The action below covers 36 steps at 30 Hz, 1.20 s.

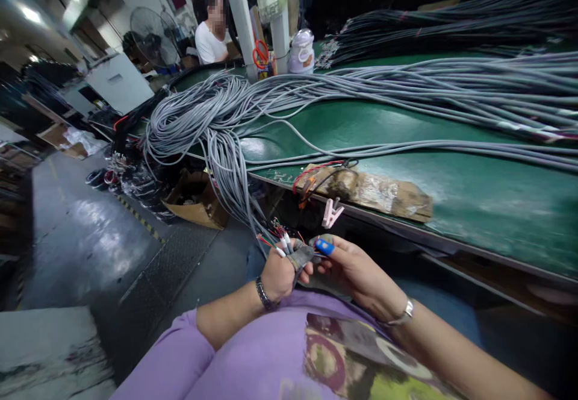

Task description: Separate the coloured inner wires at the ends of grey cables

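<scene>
In front of my body, my left hand (280, 270) is closed around the ends of several grey cables (235, 177). White sleeve ends (286, 243) and thin coloured wires (276, 228) stick out above its fingers, and a dark covering wraps the thumb. Right beside it my right hand (345, 261) pinches at thin wires, its thumb wrapped in blue tape (324, 246). The fingertips of both hands nearly meet, so what lies between them is partly hidden. From my left hand the cables run up over the table edge into a large coil (194, 117).
A green table (474, 195) carries long grey cables (406, 84) and darker bundles (428, 32). At its near edge lie a taped wooden board (388, 195) and a pink clip (332, 213). A cardboard box (196, 201) stands on the floor. A person (211, 35) sits beyond, near a fan (153, 35).
</scene>
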Each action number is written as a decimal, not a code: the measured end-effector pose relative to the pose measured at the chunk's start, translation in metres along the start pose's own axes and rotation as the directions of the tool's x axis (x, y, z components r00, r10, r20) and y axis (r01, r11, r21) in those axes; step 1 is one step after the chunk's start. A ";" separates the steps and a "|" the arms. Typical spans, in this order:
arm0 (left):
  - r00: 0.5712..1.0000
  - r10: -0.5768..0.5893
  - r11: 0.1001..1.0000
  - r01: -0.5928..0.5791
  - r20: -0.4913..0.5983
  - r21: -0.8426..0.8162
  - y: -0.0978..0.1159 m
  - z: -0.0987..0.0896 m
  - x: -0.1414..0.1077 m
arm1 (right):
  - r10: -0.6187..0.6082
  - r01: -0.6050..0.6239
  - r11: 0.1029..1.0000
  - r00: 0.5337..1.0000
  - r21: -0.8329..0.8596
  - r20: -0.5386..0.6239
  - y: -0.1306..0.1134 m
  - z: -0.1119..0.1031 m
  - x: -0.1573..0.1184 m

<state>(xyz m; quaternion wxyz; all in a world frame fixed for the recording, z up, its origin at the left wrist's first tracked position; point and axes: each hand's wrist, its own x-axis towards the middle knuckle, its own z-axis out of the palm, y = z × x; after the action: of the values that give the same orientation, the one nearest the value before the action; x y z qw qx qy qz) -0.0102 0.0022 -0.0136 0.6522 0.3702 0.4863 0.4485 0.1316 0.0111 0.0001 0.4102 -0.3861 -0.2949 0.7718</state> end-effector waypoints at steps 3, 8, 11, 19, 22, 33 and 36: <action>0.994 -0.055 0.999 0.055 0.093 0.003 0.002 -0.004 0.000 | 0.079 -0.083 0.995 0.995 0.061 0.059 -0.002 -0.001 0.000; 0.963 -0.156 0.986 0.137 0.219 0.099 0.005 -0.007 -0.001 | 0.071 -0.070 0.997 0.997 -0.012 0.028 0.001 -0.005 0.001; 0.989 -0.080 0.996 0.073 0.128 0.057 0.004 -0.006 -0.001 | -0.026 0.015 0.991 0.997 -0.130 -0.079 0.004 -0.007 0.002; 0.999 0.014 1.000 -0.015 -0.052 -0.023 0.000 0.000 0.001 | -0.136 0.097 0.972 0.976 -0.215 -0.171 0.007 -0.007 -0.004; 0.995 0.028 0.999 -0.031 -0.098 -0.032 0.001 0.000 0.001 | -0.132 0.095 0.967 0.981 -0.236 -0.146 0.006 -0.006 -0.008; 1.000 0.016 1.000 -0.016 -0.008 0.006 0.009 0.000 0.000 | -0.079 0.077 0.997 0.978 -0.016 -0.195 -0.009 -0.022 -0.001; 0.995 -0.024 1.000 0.024 0.094 0.007 0.016 -0.002 0.001 | -0.029 0.045 0.995 0.984 0.089 -0.177 -0.009 -0.028 0.008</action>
<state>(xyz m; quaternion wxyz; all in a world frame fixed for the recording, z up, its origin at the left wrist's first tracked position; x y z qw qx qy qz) -0.0153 0.0086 0.0004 0.6787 0.3869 0.4606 0.4213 0.1562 0.0260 -0.0106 0.4664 -0.4274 -0.2289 0.7399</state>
